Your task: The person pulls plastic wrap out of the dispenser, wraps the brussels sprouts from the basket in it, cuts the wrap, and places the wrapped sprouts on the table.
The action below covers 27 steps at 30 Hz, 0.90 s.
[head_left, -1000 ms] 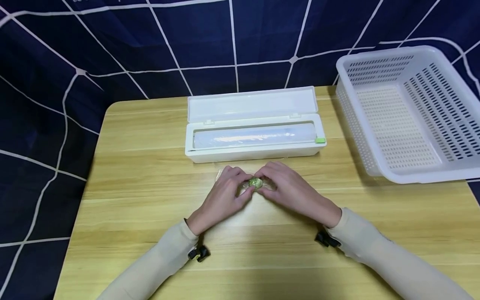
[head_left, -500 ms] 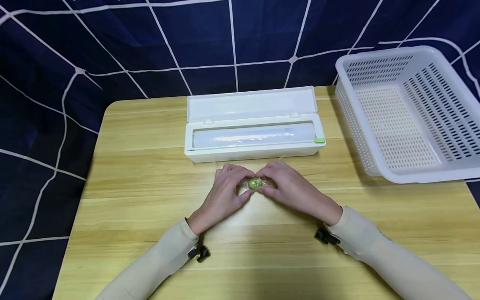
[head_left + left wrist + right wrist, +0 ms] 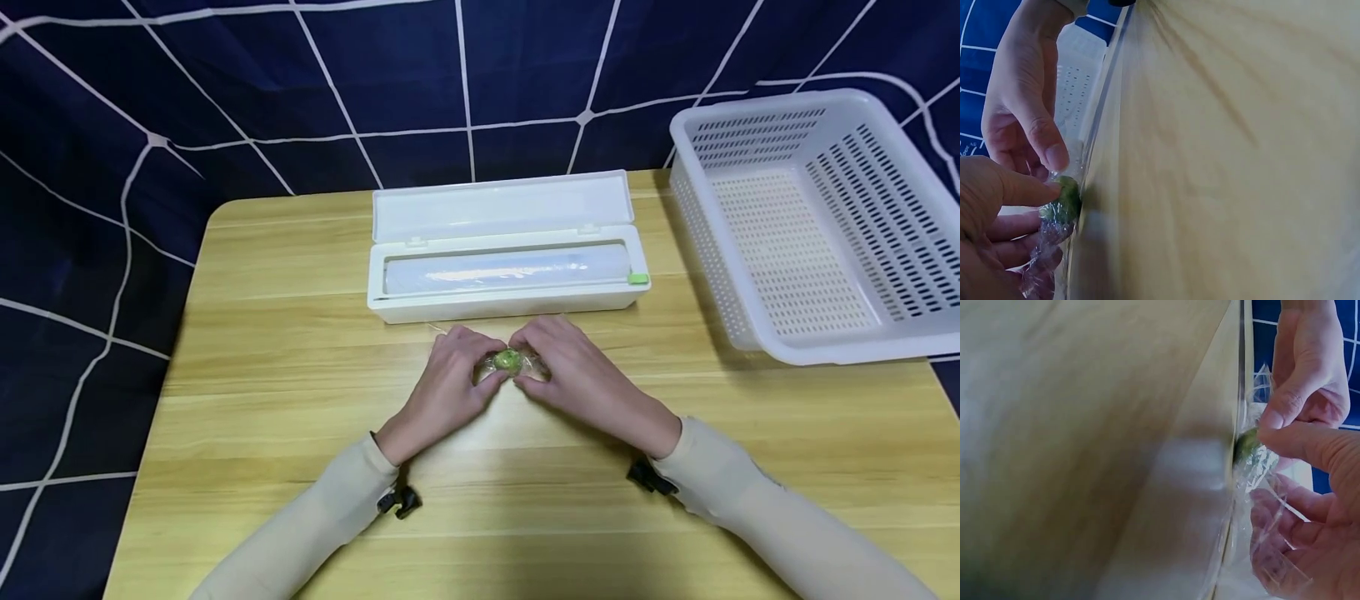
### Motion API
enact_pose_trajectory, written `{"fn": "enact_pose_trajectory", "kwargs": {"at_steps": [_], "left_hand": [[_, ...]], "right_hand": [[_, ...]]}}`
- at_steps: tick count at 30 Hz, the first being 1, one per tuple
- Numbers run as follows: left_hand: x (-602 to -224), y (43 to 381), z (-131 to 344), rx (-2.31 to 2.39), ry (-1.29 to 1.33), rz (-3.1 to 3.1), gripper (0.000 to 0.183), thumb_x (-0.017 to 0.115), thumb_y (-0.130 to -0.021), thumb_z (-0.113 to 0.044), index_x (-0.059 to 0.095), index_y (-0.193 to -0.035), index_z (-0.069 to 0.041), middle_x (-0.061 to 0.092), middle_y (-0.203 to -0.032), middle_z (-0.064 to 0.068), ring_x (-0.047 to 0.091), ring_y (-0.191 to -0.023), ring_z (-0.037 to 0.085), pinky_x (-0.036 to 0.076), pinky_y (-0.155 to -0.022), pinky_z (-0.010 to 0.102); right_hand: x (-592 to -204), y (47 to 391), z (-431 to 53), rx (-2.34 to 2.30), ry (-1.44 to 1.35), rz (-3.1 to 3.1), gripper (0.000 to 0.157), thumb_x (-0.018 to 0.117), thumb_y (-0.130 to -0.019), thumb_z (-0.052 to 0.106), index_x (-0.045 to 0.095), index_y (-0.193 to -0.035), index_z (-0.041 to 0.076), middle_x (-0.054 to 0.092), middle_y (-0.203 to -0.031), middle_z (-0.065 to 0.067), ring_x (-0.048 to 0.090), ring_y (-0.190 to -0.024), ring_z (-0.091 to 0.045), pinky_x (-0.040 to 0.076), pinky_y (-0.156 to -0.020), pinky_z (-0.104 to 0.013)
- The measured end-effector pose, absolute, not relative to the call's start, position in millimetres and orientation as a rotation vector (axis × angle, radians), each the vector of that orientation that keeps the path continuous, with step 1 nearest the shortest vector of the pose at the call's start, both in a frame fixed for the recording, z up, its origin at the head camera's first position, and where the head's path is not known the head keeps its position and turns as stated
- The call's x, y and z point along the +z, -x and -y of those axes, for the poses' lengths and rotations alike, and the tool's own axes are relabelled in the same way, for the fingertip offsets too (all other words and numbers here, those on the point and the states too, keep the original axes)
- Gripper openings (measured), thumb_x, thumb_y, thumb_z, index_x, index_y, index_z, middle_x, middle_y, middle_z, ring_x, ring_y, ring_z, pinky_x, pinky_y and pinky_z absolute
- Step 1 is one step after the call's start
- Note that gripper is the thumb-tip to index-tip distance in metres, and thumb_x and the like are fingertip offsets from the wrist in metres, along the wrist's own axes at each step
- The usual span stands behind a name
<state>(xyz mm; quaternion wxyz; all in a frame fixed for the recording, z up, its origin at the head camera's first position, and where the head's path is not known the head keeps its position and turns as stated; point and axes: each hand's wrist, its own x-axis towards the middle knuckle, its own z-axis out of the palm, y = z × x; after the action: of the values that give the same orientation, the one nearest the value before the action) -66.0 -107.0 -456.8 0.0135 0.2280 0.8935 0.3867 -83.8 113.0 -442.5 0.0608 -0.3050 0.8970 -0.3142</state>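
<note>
A small round green fruit or vegetable (image 3: pixel 507 361), its exact kind unclear, lies on the table in crinkled cling film (image 3: pixel 1259 465). From the left, my left hand (image 3: pixel 450 383) pinches it between thumb and fingers. My right hand (image 3: pixel 577 371) grips at its right side, thumb and fingers curled round the wrapped piece. In the left wrist view, the left thumb presses on the green surface and loose film trails along the fingers. The right wrist view shows clear film spread over the right fingers. Both thumbs sit close together at the green piece, and its underside is hidden.
Behind the hands stands a white cling film box (image 3: pixel 510 304), lid raised, with a film roll (image 3: pixel 510 268) inside and a green slider (image 3: pixel 638 279) at its right end. A white perforated basket (image 3: pixel 757 308) stands at the right on the wooden table (image 3: pixel 300 400).
The green piece has turned a little between the fingers and shifted slightly away from me. Both hands have moved slightly with it, and the right fingertips have spread slightly. The box and basket stay put.
</note>
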Motion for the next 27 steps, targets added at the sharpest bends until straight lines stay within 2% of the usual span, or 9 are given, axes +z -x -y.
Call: {"fn": "enact_pose_trajectory", "kwargs": {"at_steps": [6,13,20,27], "left_hand": [[-457.9,64.5,106.5,1.233,-0.703,-2.769,0.031,0.087,-0.093,-0.008,0.075,-0.120,0.001,0.074,-0.099,0.007,0.057,-0.102,0.027,0.039,-0.089,0.046],[-457.0,65.4,105.7,1.148,-0.697,-2.822,0.023,0.083,-0.098,-0.014,0.076,-0.116,-0.001,0.071,-0.111,0.007,0.053,-0.115,0.030,0.039,-0.096,0.049],[-457.1,65.5,106.7,1.124,-0.703,-2.844,0.023,0.078,-0.101,-0.011,0.078,-0.120,0.001,0.068,-0.109,0.007,0.051,-0.111,0.029,0.037,-0.093,0.049],[-457.5,64.8,106.8,1.169,-0.681,-2.838,0.030,0.077,-0.102,-0.011,0.074,-0.129,0.002,0.073,-0.116,0.011,0.055,-0.111,0.030,0.037,-0.094,0.048]], "right_hand": [[-442.2,86.0,-111.4,-0.909,0.914,-2.720,0.039,0.093,-0.088,0.012,0.073,-0.120,0.006,0.071,-0.122,-0.009,0.061,-0.116,-0.031,0.049,-0.102,-0.050],[-440.9,87.7,-110.3,-0.864,0.896,-2.701,0.042,0.092,-0.087,0.010,0.074,-0.125,0.006,0.071,-0.123,-0.008,0.060,-0.116,-0.031,0.048,-0.102,-0.050],[-441.6,89.6,-107.3,-0.830,0.880,-2.703,0.045,0.092,-0.089,0.015,0.074,-0.129,0.007,0.072,-0.127,-0.009,0.061,-0.117,-0.030,0.047,-0.104,-0.053],[-441.7,94.6,-104.7,-0.837,0.864,-2.697,0.037,0.091,-0.091,0.017,0.075,-0.123,0.005,0.073,-0.118,-0.008,0.062,-0.108,-0.029,0.051,-0.095,-0.048]]}}
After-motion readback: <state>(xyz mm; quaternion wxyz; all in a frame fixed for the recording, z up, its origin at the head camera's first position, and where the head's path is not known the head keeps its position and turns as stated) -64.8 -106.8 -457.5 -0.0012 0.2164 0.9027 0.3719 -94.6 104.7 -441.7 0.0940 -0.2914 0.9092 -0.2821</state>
